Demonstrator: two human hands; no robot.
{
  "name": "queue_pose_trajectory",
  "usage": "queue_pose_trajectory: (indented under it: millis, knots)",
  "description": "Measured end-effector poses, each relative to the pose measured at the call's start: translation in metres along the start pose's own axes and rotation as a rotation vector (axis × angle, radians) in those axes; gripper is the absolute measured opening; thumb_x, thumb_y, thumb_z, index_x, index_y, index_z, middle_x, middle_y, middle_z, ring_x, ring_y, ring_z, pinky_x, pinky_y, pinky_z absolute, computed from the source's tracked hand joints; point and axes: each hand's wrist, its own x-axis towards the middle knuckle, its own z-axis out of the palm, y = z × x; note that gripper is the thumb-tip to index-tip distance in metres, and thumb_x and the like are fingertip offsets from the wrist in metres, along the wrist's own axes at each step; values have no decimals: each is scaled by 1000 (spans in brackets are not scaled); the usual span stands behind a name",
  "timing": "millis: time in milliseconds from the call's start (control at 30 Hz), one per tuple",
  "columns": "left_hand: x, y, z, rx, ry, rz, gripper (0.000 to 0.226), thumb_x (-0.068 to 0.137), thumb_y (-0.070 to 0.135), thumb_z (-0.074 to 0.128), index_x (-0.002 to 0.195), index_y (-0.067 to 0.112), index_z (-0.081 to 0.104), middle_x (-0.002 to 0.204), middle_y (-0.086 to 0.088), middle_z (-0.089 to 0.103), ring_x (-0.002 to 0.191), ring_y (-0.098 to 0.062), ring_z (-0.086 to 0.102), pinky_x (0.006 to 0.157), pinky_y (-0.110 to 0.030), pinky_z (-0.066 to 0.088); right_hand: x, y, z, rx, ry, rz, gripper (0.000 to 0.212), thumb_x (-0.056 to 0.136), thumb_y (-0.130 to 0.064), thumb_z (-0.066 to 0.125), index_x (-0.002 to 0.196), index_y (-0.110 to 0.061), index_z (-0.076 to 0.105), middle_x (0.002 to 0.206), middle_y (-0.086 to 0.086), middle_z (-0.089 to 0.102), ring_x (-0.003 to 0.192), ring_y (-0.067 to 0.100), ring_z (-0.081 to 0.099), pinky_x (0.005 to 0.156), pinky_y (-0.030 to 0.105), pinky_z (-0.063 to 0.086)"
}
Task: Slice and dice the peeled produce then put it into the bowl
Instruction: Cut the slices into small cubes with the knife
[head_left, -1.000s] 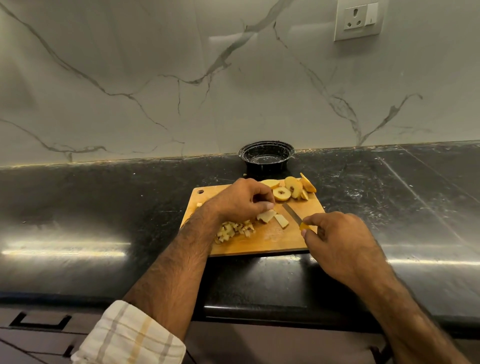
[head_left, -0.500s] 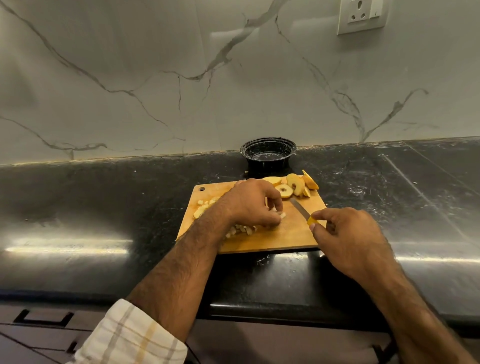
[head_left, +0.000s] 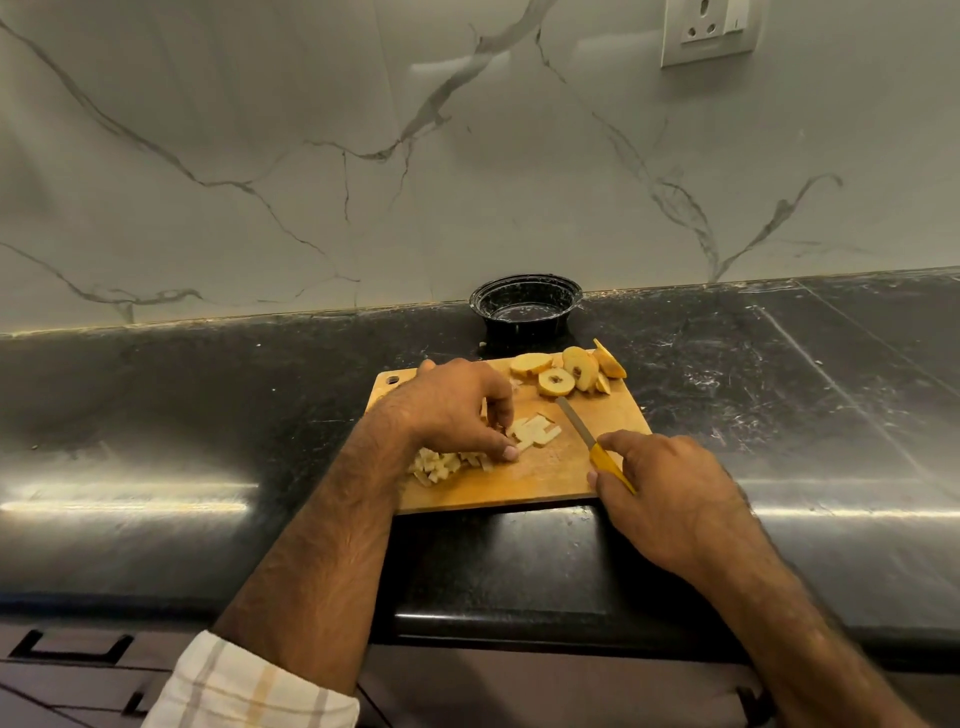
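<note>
Key relation: the pale cut strips of peeled fruit (head_left: 535, 432) lie side by side in the middle of the rectangular wooden cutting board (head_left: 545, 478), just right of the left hand's fingertips (head_left: 510, 453) and just left of the knife blade; their long axes run roughly from near-left to far-right, so a dicing cut would have to cross them.
Nearer hand: the left hand (head_left: 452, 410) touches the strips' left ends; the right hand (head_left: 670, 488) sits further off at the board's near right corner.
Left hand pose: palm down, arched over the board, fingers bent with the tips pressing down at the strips' edge, gathering or steadying them; whether any piece is pinched I cannot tell.
Right hand pose: fingers curled round the yellow handle of the small knife (head_left: 592, 444), whose grey blade points away and to the left, towards the far slices, lying low over the board and apart from the strips.
Diced pile: small pale cubes (head_left: 436, 462) sit at the board's near left, partly under the left wrist.
Uncut slices: yellowish round slices with core marks (head_left: 566, 370) are heaped at the board's far right corner.
Bowl: the round black plastic bowl (head_left: 525, 296) stands on the dark stone counter (head_left: 208, 405) just beyond the board, with no fruit visible in it.
Judgement: dicing is part done; the next cut probably needs the blade swung across the strips.
</note>
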Motion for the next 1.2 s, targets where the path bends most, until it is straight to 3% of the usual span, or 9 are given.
queue_pose_trajectory:
  millis: [267,400,500,567,667,767,900,1200]
  knots:
    - [4,7,3,-109,43,-11,17,84,38,87,93,31,74,98,16,69,98,-2,60,118,-60,34,2,-5,6,-3,14,-28,44,101,-52,51,143,-38,55,82,-13,57,83,11,59,75,33,55]
    - [4,9,4,-193,79,-4,25,83,29,88,105,31,77,100,14,69,97,-4,64,100,-41,56,4,-6,3,-29,5,-45,46,100,-53,51,144,-39,55,88,-10,60,86,13,61,78,35,58]
    - [9,6,5,-222,115,12,26,84,22,87,107,28,78,101,12,71,97,-4,65,88,-27,57,5,1,-3,-25,7,-20,47,99,-52,53,144,-39,57,96,-7,65,89,14,63,80,39,60]
    - [11,4,7,-233,118,29,26,86,17,85,109,27,78,103,12,72,98,-3,65,87,-24,54,2,1,-4,-29,-3,-35,45,100,-51,53,143,-38,57,90,-9,62,86,13,62,79,37,60]
    - [12,3,7,-224,117,61,28,89,15,82,114,26,77,107,10,72,101,-3,65,94,-28,56,-3,-1,-2,-33,-18,-66,43,100,-49,53,141,-36,59,81,-13,56,83,11,61,79,37,59]
    - [10,-3,6,-129,154,65,21,90,29,82,110,31,75,108,14,66,101,-5,60,101,-40,53,-2,1,-5,-28,32,-46,44,99,-49,55,142,-36,59,85,-11,59,86,13,62,79,39,59]
    - [11,-13,4,-3,159,7,14,91,43,79,96,32,74,101,16,66,100,-2,57,120,-55,26,-2,0,-6,-32,43,-42,41,101,-47,54,140,-35,59,91,-11,62,84,9,60,74,30,54]
    - [20,-11,13,-107,93,3,8,97,28,74,103,33,74,107,16,67,111,-9,58,119,-62,31,0,-1,-6,-2,58,-12,41,101,-47,55,139,-35,61,90,-11,65,83,9,61,77,34,58]
